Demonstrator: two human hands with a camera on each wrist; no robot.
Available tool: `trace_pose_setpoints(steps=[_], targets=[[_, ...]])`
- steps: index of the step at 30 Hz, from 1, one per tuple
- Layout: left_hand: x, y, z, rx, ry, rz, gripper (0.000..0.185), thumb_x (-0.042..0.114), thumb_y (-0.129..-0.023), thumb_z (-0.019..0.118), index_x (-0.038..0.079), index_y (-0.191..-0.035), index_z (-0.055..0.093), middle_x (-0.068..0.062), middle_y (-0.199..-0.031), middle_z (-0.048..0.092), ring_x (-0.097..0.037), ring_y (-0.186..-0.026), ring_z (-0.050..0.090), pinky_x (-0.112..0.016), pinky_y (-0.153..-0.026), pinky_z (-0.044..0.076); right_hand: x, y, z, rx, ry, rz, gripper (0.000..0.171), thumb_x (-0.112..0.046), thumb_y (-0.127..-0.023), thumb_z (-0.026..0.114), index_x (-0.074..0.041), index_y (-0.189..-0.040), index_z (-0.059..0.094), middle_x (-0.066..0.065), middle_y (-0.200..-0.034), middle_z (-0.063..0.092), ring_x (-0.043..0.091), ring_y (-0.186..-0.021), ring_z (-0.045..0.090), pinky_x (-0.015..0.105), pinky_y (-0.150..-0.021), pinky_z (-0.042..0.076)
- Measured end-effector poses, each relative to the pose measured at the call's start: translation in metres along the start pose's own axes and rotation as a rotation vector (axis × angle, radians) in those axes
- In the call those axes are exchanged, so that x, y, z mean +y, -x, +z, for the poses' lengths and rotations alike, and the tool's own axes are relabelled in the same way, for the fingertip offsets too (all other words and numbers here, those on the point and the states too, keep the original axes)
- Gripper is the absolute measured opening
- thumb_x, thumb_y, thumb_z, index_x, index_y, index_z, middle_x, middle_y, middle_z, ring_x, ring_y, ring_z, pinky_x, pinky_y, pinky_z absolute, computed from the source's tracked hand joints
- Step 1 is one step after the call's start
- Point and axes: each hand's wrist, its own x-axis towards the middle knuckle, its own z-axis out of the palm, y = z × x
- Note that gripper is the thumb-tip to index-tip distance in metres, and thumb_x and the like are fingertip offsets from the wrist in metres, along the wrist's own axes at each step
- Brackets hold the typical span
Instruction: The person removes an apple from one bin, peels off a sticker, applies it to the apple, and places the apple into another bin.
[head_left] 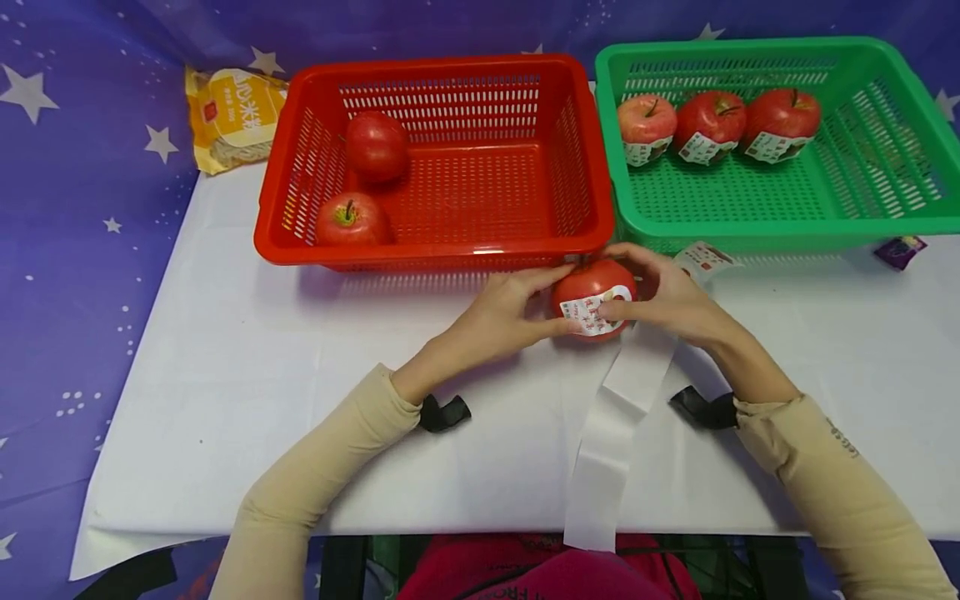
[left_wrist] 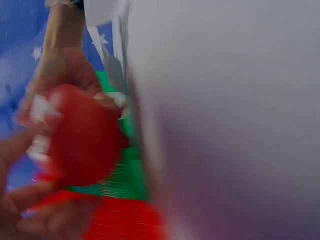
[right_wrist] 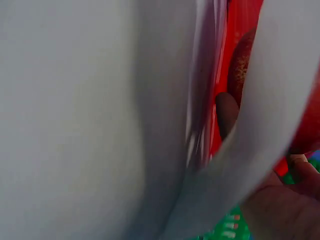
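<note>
White backing strip [head_left: 611, 433] trails from our hands over the bench's [head_left: 225, 400] near edge toward us. Both our forearms, in beige sleeves, reach in from the near corners and meet at mid-bench, just in front of the red basket [head_left: 435, 158]. Our left hand [head_left: 502, 321] cups the apple [head_left: 592, 292] from the left, fingers curled round it. Our right hand [head_left: 671, 300] wraps it from the right, thumb pressing a white label [head_left: 588, 315] onto its front; this grip is closed on the apple too. Two bare apples lie at the red basket's left side. Three labelled apples line the far wall of the green basket [head_left: 780, 133] at the bench's far right. At the far left corner we see a yellow packet [head_left: 232, 117].
</note>
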Motion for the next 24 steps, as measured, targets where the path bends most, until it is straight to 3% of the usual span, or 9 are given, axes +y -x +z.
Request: trace_pose_setpoints(steps=[3,6,9,13,15,17,19,21,24], targets=[[0.026,-0.002,-0.005,0.065,-0.206,0.146,0.055,0.032,-0.088,0.07,0.004,-0.134,0.056,-0.01,-0.135,0.059,-0.02,-0.121,0.058,-0.029,-0.102,0.046,0.001,0.006,-0.013,0.049,0.044,-0.016,0.06,0.004,-0.079,0.071,-0.009,-0.134,0.049,-0.007,-0.123,0.057,0.008,-0.106,0.059,0.02,-0.081,0.053],[0.05,-0.019,-0.014,0.125,-0.276,0.242,0.056,0.035,-0.09,0.067,0.001,-0.132,0.056,-0.013,-0.139,0.055,-0.021,-0.128,0.054,-0.027,-0.104,0.043,0.0,0.017,-0.024,0.072,0.094,-0.042,0.067,0.008,-0.077,0.072,-0.006,-0.138,0.047,-0.009,-0.124,0.057,0.005,-0.106,0.059,0.017,-0.082,0.051],[0.064,-0.053,-0.023,0.071,-0.362,0.164,0.074,0.05,-0.09,0.061,0.003,-0.144,0.042,-0.01,-0.153,0.037,-0.018,-0.138,0.041,-0.026,-0.112,0.035,-0.006,0.03,-0.033,0.057,0.142,-0.042,0.074,0.01,-0.075,0.073,-0.008,-0.141,0.046,-0.008,-0.126,0.056,0.005,-0.107,0.058,0.016,-0.082,0.051],[0.068,-0.099,-0.026,-0.152,-0.512,-0.048,0.099,0.067,-0.085,0.053,0.007,-0.154,0.013,-0.005,-0.163,0.002,-0.014,-0.149,0.015,-0.034,-0.12,0.018,-0.017,0.048,-0.047,0.032,0.218,-0.057,0.076,0.013,-0.07,0.073,-0.009,-0.139,0.047,-0.004,-0.125,0.057,0.007,-0.107,0.058,0.016,-0.081,0.052],[0.066,-0.114,-0.024,-0.22,-0.552,-0.107,0.099,0.07,-0.083,0.054,0.008,-0.153,0.022,-0.005,-0.163,-0.005,-0.013,-0.15,0.007,-0.04,-0.122,0.013,-0.024,0.057,-0.058,0.047,0.269,-0.09,0.076,0.016,-0.067,0.074,-0.008,-0.135,0.05,-0.003,-0.121,0.059,0.007,-0.105,0.059,0.015,-0.08,0.052],[0.064,-0.123,-0.022,-0.244,-0.555,-0.138,0.084,0.07,-0.08,0.057,0.01,-0.139,0.047,-0.007,-0.163,-0.002,-0.014,-0.15,0.0,-0.043,-0.122,0.01,-0.032,0.064,-0.071,0.09,0.308,-0.104,0.076,0.019,-0.064,0.073,-0.011,-0.13,0.052,-0.005,-0.117,0.061,0.006,-0.1,0.06,0.015,-0.075,0.053],[0.064,-0.127,-0.02,-0.229,-0.553,-0.138,0.062,0.069,-0.078,0.062,0.012,-0.103,0.06,-0.01,-0.162,0.007,-0.017,-0.151,-0.001,-0.043,-0.121,0.013,-0.04,0.068,-0.088,0.136,0.247,-0.132,0.073,0.023,-0.063,0.07,-0.011,-0.125,0.055,-0.004,-0.113,0.063,0.007,-0.096,0.061,0.015,-0.07,0.053],[0.066,-0.129,-0.02,-0.209,-0.529,-0.126,0.055,0.066,-0.077,0.066,0.013,-0.077,0.049,-0.014,-0.157,0.025,-0.021,-0.151,-0.001,-0.037,-0.117,0.025,-0.05,0.067,-0.103,0.199,0.205,-0.172,0.071,0.026,-0.063,0.067,-0.011,-0.122,0.056,-0.004,-0.111,0.063,0.006,-0.093,0.06,0.013,-0.067,0.053],[0.068,-0.129,-0.021,-0.193,-0.5,-0.115,0.057,0.063,-0.076,0.069,0.013,-0.069,0.042,-0.018,-0.141,0.046,-0.025,-0.15,0.0,-0.026,-0.095,0.039,-0.068,0.055,-0.121,0.267,0.061,-0.271,0.066,0.03,-0.065,0.062,-0.005,-0.12,0.057,0.002,-0.115,0.061,0.01,-0.097,0.059,0.011,-0.07,0.052]])
